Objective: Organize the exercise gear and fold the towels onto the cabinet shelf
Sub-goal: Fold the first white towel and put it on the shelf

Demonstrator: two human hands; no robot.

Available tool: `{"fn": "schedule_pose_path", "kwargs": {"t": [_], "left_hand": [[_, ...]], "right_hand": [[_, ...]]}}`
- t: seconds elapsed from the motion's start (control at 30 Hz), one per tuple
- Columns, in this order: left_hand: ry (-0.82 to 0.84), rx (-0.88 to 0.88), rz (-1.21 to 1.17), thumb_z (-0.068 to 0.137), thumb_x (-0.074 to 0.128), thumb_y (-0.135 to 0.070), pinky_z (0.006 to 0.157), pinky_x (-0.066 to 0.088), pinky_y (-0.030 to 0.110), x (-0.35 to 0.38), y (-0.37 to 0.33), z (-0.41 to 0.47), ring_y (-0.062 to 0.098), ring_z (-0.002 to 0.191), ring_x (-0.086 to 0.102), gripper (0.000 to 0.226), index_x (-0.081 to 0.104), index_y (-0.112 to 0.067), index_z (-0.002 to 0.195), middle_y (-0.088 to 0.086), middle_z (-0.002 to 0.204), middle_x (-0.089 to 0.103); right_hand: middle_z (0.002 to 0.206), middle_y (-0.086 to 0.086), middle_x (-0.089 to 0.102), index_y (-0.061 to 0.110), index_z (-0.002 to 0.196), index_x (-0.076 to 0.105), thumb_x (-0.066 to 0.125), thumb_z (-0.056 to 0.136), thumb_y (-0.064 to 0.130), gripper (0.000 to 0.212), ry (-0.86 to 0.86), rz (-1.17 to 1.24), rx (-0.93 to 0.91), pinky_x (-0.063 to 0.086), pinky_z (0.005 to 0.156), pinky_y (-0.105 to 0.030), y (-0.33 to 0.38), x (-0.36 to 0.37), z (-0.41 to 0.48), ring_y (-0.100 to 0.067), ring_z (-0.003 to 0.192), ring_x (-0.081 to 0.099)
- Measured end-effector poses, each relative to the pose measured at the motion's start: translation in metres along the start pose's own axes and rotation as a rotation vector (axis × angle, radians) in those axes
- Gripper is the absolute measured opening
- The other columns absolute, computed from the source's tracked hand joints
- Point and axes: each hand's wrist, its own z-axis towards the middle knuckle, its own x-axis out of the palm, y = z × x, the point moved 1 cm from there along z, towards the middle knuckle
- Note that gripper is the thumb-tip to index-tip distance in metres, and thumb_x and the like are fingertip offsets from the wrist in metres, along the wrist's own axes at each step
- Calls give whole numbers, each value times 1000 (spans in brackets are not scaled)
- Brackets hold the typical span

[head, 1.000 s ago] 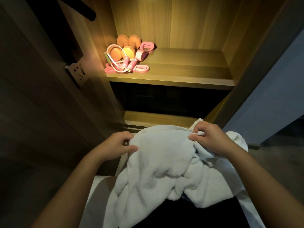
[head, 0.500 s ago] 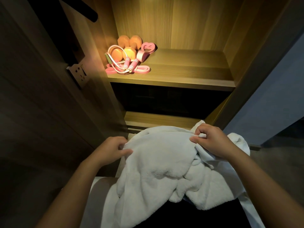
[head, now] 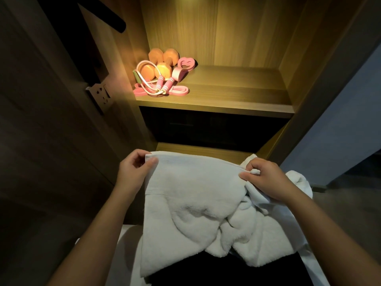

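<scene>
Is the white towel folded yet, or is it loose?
Not folded: the white towel hangs rumpled, top edge stretched between the left hand and right hand, both pinching it; its lower part is bunched.

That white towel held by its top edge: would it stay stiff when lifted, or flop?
Likely floppy: the white towel sags and bunches below where the left hand and right hand pinch its edge. Its fluffy pile probably grips well, so slipping seems unlikely.

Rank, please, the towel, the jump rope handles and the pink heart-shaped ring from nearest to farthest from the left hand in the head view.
1. White towel: pinched by the left hand.
2. Jump rope handles: front left of the shelf.
3. Heart-shaped ring: farther back.
</scene>
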Motion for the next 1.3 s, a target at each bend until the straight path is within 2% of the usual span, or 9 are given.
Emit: {"fn": "schedule_pose_path", "kwargs": {"t": [0.1, 0.27, 0.43, 0.63, 0.8, 0.93, 1.07, 1.2, 1.3], "left_hand": [[-35, -16, 73, 87, 71, -18, 62, 50, 17, 0, 4, 0, 7, 83, 65, 10, 65, -25, 88, -11, 86, 67], [-40, -114, 109, 86, 73, -19, 57, 49, 14, 3, 8, 5, 8, 79, 65, 26, 59, -31, 104, -8, 87, 65], [18, -246, 148, 95, 61, -25, 62, 45, 23, 13, 19, 10, 12, 90, 58, 2, 62, -26, 96, -4, 98, 63], [-70, -220, 200, 101, 49, -28, 60, 40, 23, 34, 22, 11, 8, 83, 50, 10, 51, -22, 109, -10, 92, 52], [-28, -210, 189, 101, 48, -30, 59, 41, 25, 46, 28, 6, 10, 85, 53, 12, 51, -23, 111, -9, 95, 53], [-4, -207, 197, 101, 48, -31, 59, 42, 25, 46, 33, 4, 11, 87, 54, 14, 51, -23, 112, -8, 97, 54], [4, -163, 178, 101, 50, -29, 62, 45, 27, 47, 34, 2, 14, 89, 56, 11, 54, -21, 108, -5, 98, 57], [-38, -93, 149, 98, 56, -26, 64, 45, 26, 44, 32, 3, 13, 89, 57, 4, 58, -23, 101, -6, 96, 60], [-93, -35, 146, 97, 58, -25, 67, 45, 26, 29, 9, 27, 11, 89, 57, 4, 60, -25, 100, -9, 94, 60]], "right_hand": [[92, 9, 62, 26, 79, 64, 69, 88, 35, 14, -18, 37, -6, 54, 76, -35, -3, 0, -1, -13, 84, 58], [106, 13, 54, 30, 92, 64, 64, 93, 25, 5, -63, 178, -43, 43, 80, -18, -16, -9, -8, -5, 97, 55], [105, 17, 56, 36, 104, 55, 52, 98, 36, 7, -42, 157, 65, 43, 72, -17, -49, -32, -24, -5, 93, 57], [93, 0, 61, 27, 93, 52, 39, 95, 54, 30, -111, 124, 257, 45, 71, -26, -92, -37, -44, -14, 83, 58], [101, -8, 60, 20, 94, 53, 40, 104, 26, 18, 47, 223, 210, 49, 87, -41, -100, -38, -49, -24, 91, 58], [109, -5, 63, 19, 104, 59, 44, 103, 30, 18, 124, 287, 248, 51, 92, -38, -103, -52, -53, -23, 102, 60], [105, -2, 59, 24, 105, 51, 45, 102, 34, 12, 78, 270, 233, 54, 80, -30, -102, -53, -54, -19, 97, 60], [95, -1, 63, 22, 96, 56, 57, 97, 31, 9, -95, 285, 253, 48, 66, -21, -98, -53, -49, -16, 87, 61], [87, -4, 63, 16, 90, 60, 63, 94, 28, 13, -232, 330, 247, 46, 61, -25, -95, -78, -38, -19, 80, 60]]}}
